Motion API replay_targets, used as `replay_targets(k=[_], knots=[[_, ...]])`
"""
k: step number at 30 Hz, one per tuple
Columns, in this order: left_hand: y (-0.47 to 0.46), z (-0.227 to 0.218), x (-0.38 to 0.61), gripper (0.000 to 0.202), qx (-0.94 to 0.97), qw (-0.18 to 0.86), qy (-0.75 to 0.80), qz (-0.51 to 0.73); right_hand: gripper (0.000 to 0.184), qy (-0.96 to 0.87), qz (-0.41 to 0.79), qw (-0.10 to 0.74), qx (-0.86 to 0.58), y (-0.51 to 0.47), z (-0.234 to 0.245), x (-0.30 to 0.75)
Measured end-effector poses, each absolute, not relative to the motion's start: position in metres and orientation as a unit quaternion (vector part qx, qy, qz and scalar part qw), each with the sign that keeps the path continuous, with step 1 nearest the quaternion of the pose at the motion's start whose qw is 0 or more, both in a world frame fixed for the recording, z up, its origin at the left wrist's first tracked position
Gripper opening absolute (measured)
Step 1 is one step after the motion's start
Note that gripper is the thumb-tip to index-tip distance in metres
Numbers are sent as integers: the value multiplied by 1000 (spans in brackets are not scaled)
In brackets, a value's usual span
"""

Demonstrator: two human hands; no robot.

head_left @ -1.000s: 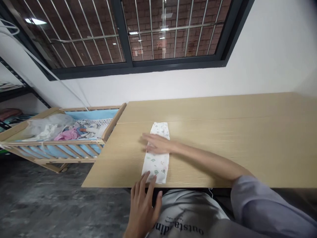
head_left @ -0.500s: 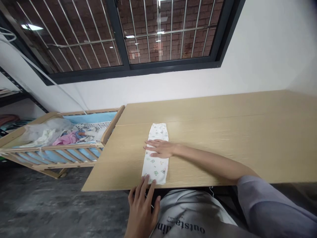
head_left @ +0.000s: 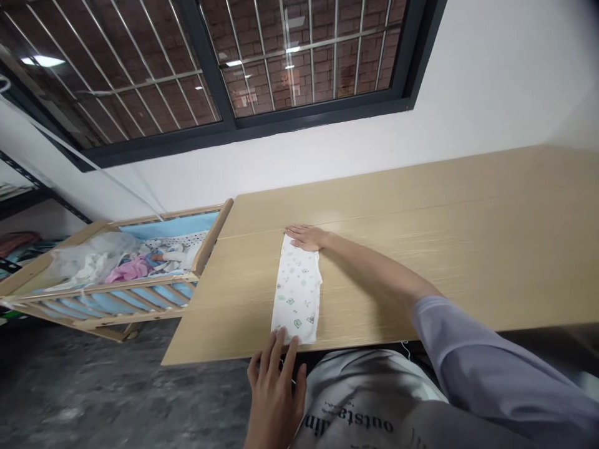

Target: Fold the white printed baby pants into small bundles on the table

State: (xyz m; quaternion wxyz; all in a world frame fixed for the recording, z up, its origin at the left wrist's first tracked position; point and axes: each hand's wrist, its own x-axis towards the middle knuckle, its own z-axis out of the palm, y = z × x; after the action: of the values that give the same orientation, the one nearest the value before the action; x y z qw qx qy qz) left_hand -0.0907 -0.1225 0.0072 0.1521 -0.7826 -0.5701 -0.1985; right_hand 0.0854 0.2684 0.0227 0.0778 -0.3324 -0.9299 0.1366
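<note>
A folded white baby garment (head_left: 297, 290) with small green and grey prints lies flat as a long strip on the wooden table (head_left: 421, 274). Its exact kind cannot be made out in this folded state. Across its far end rests my right hand (head_left: 306, 237), palm down with fingers stretched to the left, covering that edge. At the near end, my left hand (head_left: 276, 386) has its fingers spread, the fingertips touching the cloth's lower edge by the table's front.
Left of the table stands a wooden crib (head_left: 206, 249) with blue lining, holding a pink cloth (head_left: 128, 269) and other fabrics. A barred window (head_left: 299, 68) is in the wall behind. Dark shelving (head_left: 42, 187) stands at the far left.
My right hand has slid away from me, from the middle of the folded garment to its far end. My left hand stays at the near edge. The view has tilted slightly.
</note>
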Motion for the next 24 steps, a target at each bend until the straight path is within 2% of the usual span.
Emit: replay_targets(k=[3, 6, 8, 10, 16, 20, 24], knots=[[-120, 11, -96, 44, -787, 148, -565, -200, 65, -927, 120, 139, -328, 236, 34, 84], [-115, 15, -105, 36, -788, 133, -562, -212, 52, -934, 109, 202, -274, 170, 48, 88], [-109, 18, -113, 32, -786, 114, -562, -231, 40, -945, 136, 202, -218, 117, 56, 93], [-101, 19, -120, 29, -795, 96, -545, -247, 35, -959, 148, 176, -166, 65, 60, 102], [-88, 14, -132, 26, -842, 92, -453, -277, 37, -972, 66, 155, -163, -18, 38, 127], [-92, 13, -122, 30, -864, 78, -410, -280, 25, -953, 19, 222, -206, -33, 14, 141], [-103, 19, -107, 45, -884, 45, -374, -276, 30, -942, -5, 260, -212, -48, 13, 159]])
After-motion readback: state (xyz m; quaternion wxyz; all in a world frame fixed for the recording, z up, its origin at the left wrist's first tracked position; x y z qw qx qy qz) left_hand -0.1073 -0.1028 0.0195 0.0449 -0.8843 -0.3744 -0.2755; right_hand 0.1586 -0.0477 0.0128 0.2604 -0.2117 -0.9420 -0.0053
